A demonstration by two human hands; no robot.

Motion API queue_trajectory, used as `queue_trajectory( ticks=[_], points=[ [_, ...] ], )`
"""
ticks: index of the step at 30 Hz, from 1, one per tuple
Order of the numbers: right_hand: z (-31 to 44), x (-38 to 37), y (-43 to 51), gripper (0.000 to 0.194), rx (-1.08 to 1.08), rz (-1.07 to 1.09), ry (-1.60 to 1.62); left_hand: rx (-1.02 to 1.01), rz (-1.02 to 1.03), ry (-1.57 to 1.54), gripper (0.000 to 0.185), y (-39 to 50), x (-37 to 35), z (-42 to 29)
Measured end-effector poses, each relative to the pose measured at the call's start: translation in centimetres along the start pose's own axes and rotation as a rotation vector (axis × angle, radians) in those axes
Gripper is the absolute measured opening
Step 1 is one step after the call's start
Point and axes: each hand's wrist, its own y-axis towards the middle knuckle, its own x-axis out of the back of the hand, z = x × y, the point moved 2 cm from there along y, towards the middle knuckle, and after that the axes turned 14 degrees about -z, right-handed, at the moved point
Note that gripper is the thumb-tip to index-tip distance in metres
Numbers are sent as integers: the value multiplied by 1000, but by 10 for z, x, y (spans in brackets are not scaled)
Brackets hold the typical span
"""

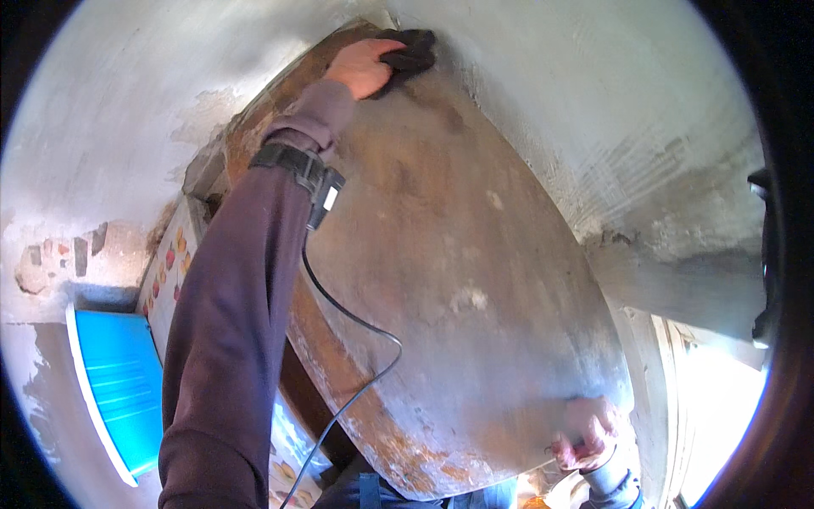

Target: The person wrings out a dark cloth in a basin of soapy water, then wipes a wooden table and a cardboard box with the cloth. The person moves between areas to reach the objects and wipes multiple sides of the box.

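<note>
My left hand presses a dark, bunched cloth onto the far end of a large, worn surface, close to the wall corner. This surface is brown and grey, with stains and pale patches. On my left forearm, a black strap carries a small black device, and a thin cable hangs from it across the surface. My right hand is at the near right edge of the same surface, fingers bent. Whether it grips the edge cannot be told.
Smudged, chipped plaster walls border the surface at both sides. Down at the left are a blue plastic tub with a white rim and a fruit-patterned panel. A bright window is at the lower right.
</note>
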Motion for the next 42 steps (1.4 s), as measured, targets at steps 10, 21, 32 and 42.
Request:
queue_trajectory(
  ticks=[10, 21, 32, 42],
  points=[
    [6, -3, 5, 29, 33, -106, 88, -217, 150, -259, 55, -153, -7, -191],
    [4, -1, 5, 22, 55, -105, 169, 591, 33, -1160, 38, -225, 82, -194],
    [5, -2, 8, 18, 21, -98, 91, 591, -295, -407, 74, -197, 82, -69],
    [8, -9, 2, 15, -6, -85, -24, 5, -167, -5, 51, -143, 30, -40]
  ],
)
